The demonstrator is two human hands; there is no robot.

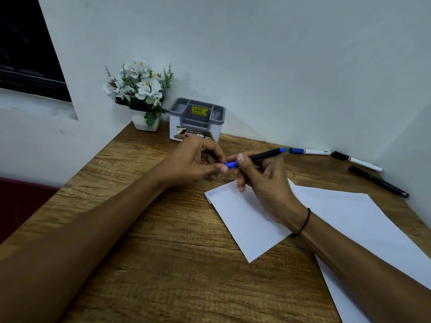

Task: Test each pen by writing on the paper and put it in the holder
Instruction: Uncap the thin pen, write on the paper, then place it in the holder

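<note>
My right hand (261, 180) grips a black pen (263, 155) with a blue end, held above the top corner of the white paper (245, 220). My left hand (198, 162) pinches the pen's blue cap (231, 164) at its near end. Blue scribbles (217, 192) mark the paper's top left corner. The grey-and-white pen holder (197, 120) stands at the back by the wall, with nothing visible in its compartments. Three more pens lie at the back right: a white marker with a blue cap (307, 151), a white marker with a black cap (356, 160) and a black pen (377, 181).
A white pot of artificial white flowers (142, 96) stands left of the holder in the corner. A second white sheet (363, 229) lies under my right forearm. The wooden desk (163, 252) meets walls at the back, left and right.
</note>
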